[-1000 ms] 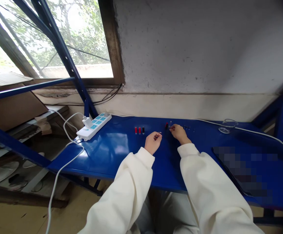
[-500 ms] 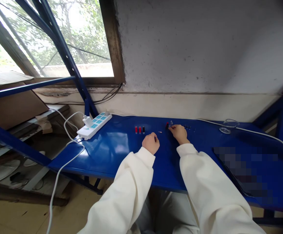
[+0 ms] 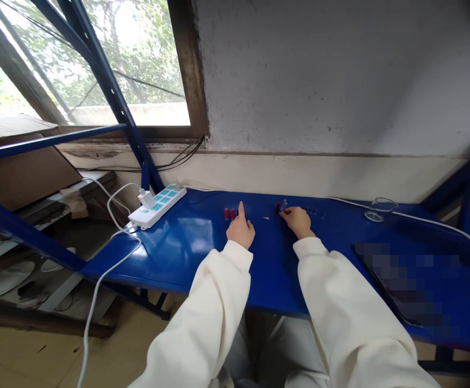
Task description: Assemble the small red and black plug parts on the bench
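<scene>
My left hand point(image 3: 241, 230) rests over the blue table with its index finger stretched forward and the thumb apart; it holds nothing. Just left of that finger stand two small red cylinders point(image 3: 226, 214) with pale lower ends. A sliver of a small black cylinder point(image 3: 237, 211) shows beside the finger, which hides most of it. My right hand point(image 3: 299, 221) is closed in a pinch at the tabletop. What sits between its fingertips is too small to make out. By those fingertips are a small red and black piece point(image 3: 277, 206) and clear pieces point(image 3: 284, 204).
A tiny pale piece point(image 3: 265, 218) lies between my hands. Small dark bits point(image 3: 311, 210) lie beyond the right hand. A white power strip point(image 3: 158, 206) is at the left, a clear round container point(image 3: 374, 216) at right, and a dark flat object point(image 3: 392, 285), partly blurred, nearer me.
My left hand has shifted left and stretched out its index finger, now covering most of the black cylinder. The right hand has stayed in nearly the same place.
</scene>
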{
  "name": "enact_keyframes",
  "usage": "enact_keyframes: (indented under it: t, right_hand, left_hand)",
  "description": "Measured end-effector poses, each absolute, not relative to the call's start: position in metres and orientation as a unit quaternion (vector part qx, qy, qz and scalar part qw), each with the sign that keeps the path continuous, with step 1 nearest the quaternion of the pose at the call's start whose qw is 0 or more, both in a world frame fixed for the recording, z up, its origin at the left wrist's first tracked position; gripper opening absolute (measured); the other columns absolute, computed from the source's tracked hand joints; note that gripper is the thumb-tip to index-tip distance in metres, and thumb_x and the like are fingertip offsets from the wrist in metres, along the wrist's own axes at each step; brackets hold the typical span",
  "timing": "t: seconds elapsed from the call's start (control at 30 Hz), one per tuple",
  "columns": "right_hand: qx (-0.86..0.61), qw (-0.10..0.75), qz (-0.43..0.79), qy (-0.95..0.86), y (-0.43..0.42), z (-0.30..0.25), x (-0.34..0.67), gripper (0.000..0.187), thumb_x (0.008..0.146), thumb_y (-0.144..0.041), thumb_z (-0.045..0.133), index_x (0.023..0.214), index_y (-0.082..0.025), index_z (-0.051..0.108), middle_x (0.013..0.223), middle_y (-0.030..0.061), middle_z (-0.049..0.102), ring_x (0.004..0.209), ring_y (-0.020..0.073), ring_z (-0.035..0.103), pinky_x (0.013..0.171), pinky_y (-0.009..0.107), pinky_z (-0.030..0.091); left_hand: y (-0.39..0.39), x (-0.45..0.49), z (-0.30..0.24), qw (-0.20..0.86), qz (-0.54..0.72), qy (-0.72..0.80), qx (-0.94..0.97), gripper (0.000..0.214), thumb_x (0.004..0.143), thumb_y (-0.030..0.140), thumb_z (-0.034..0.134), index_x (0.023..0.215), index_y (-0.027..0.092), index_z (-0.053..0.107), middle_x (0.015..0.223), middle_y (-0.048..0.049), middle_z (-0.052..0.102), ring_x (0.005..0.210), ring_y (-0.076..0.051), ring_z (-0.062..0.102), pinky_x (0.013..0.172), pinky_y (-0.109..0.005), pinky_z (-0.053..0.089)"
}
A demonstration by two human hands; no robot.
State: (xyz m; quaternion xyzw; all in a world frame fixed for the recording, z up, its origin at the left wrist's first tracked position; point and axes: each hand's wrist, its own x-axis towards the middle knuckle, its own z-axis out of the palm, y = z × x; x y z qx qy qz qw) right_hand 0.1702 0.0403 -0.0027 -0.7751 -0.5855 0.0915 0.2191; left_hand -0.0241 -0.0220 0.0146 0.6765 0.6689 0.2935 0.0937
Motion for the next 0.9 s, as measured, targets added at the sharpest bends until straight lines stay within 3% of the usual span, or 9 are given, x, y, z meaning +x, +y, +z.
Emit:
enact_keyframes:
  t: [0.2, 0.33, 0.43, 0.57, 0.73, 0.9]
  right_hand:
    - [-0.779, 0.196, 0.079, -0.591, 0.031, 0.004, 0.169, 0.031, 0.075, -0.04, 0.052, 0.093, -0.018, 0.066, 0.081, 0.0094, 0.067, 0.08, 0.0237, 0.062, 0.056, 0.026, 0.039]
    - [-0.782, 0.205, 0.046, -0.586, 0.021, 0.01, 0.167, 0.032, 0.077, -0.039, 0.049, 0.094, -0.016, 0.065, 0.085, 0.0127, 0.066, 0.081, 0.0261, 0.061, 0.058, 0.028, 0.039]
    - [-0.774, 0.229, 0.03, -0.59, 0.012, 0.014, 0.163, 0.032, 0.079, -0.038, 0.046, 0.091, -0.016, 0.066, 0.08, 0.0127, 0.066, 0.077, 0.0248, 0.062, 0.058, 0.028, 0.039]
    - [-0.748, 0.274, 0.02, -0.604, 0.0, 0.015, 0.155, 0.028, 0.08, -0.036, 0.045, 0.088, -0.018, 0.065, 0.077, 0.0102, 0.066, 0.073, 0.0219, 0.061, 0.056, 0.027, 0.037]
    - [-0.686, 0.353, 0.028, -0.636, -0.015, 0.016, 0.135, 0.029, 0.083, -0.04, 0.039, 0.084, -0.018, 0.057, 0.073, 0.0068, 0.063, 0.065, 0.0182, 0.058, 0.054, 0.025, 0.032]
    - [-0.658, 0.4, 0.024, -0.637, -0.028, 0.016, 0.119, 0.036, 0.087, -0.047, 0.027, 0.088, -0.019, 0.05, 0.071, 0.0048, 0.06, 0.06, 0.0166, 0.054, 0.052, 0.024, 0.028]
  left_hand:
    - [-0.015, -0.028, 0.009, 0.118, 0.291, 0.679, 0.663, 0.067, 0.08, 0.024, 0.043, 0.14, 0.018, 0.013, 0.082, -0.0135, 0.062, 0.074, -0.027, 0.06, 0.065, -0.032, 0.04]
    - [-0.012, -0.029, 0.006, 0.128, 0.333, 0.673, 0.648, 0.064, 0.078, 0.023, 0.047, 0.137, 0.017, 0.023, 0.084, -0.0141, 0.062, 0.075, -0.027, 0.06, 0.066, -0.032, 0.04]
    - [-0.009, -0.029, 0.005, 0.121, 0.359, 0.666, 0.643, 0.048, 0.079, 0.02, 0.044, 0.127, 0.016, 0.038, 0.091, -0.0162, 0.06, 0.078, -0.026, 0.06, 0.067, -0.033, 0.04]
    - [-0.003, -0.028, 0.002, 0.15, 0.402, 0.624, 0.654, 0.025, 0.081, 0.017, 0.041, 0.103, 0.016, 0.051, 0.078, -0.0116, 0.06, 0.071, -0.022, 0.059, 0.065, -0.031, 0.039]
    - [0.003, -0.019, -0.005, 0.345, 0.53, 0.455, 0.627, 0.012, 0.08, 0.02, 0.048, 0.092, 0.018, 0.047, 0.066, -0.0011, 0.059, 0.054, -0.01, 0.052, 0.06, -0.024, 0.04]
    - [-0.001, -0.013, 0.002, 0.576, 0.539, 0.32, 0.524, 0.024, 0.076, 0.032, 0.054, 0.092, 0.017, 0.044, 0.068, -0.0012, 0.06, 0.043, -0.007, 0.049, 0.041, -0.019, 0.029]
